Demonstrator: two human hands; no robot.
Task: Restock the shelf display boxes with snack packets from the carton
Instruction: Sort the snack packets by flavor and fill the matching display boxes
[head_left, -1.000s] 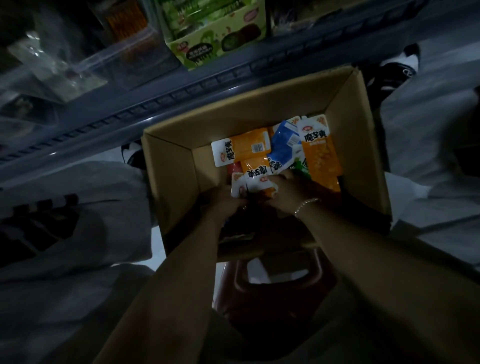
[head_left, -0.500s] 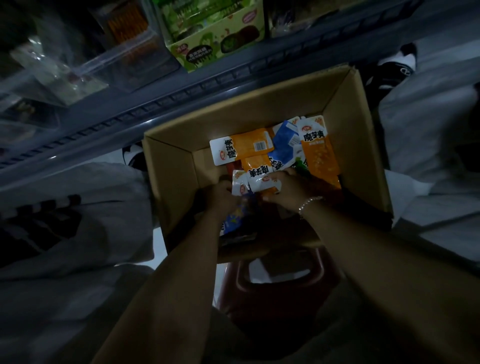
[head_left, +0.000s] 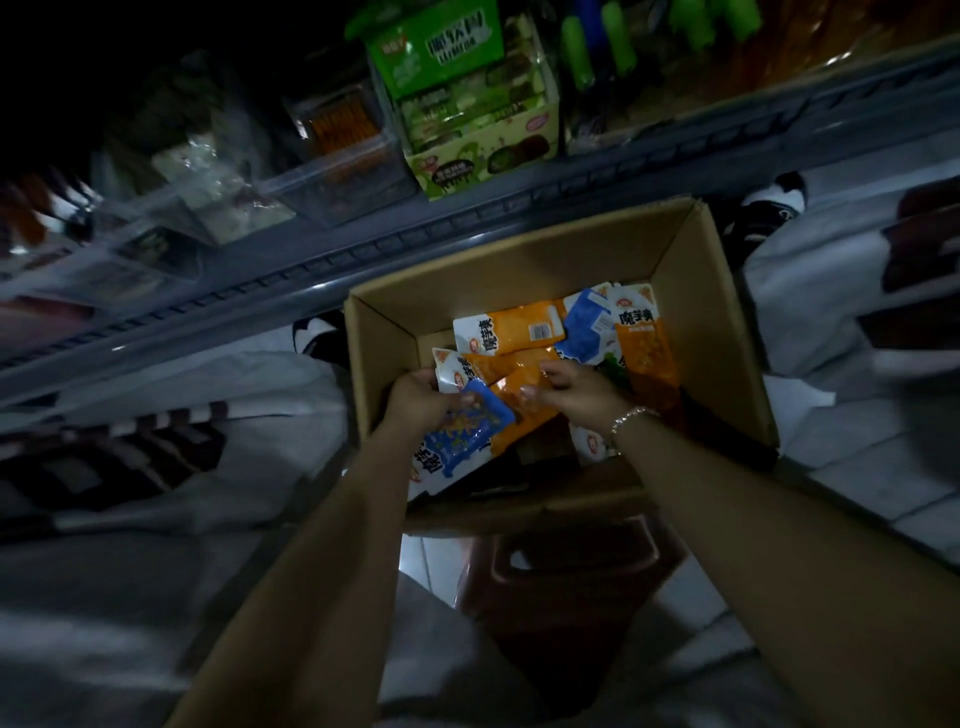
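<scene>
A blue snack packet (head_left: 460, 434) sits at the near left corner of the open carton (head_left: 519, 270), gripped in the left hand (head_left: 415, 400) together with an orange packet (head_left: 519, 410), fingers curled round them. The right hand (head_left: 576, 389), a bracelet (head_left: 631, 415) at its wrist, pinches the upper edge of that orange packet. More orange and blue packets (head_left: 550, 332) lie on the carton's floor beyond the hands. Behind the carton runs a grey shelf (head_left: 467, 223) bearing a green display box (head_left: 483, 130) and a clear bin (head_left: 343, 156). Just nearer than the carton stands a dark red stool (head_left: 571, 571).
</scene>
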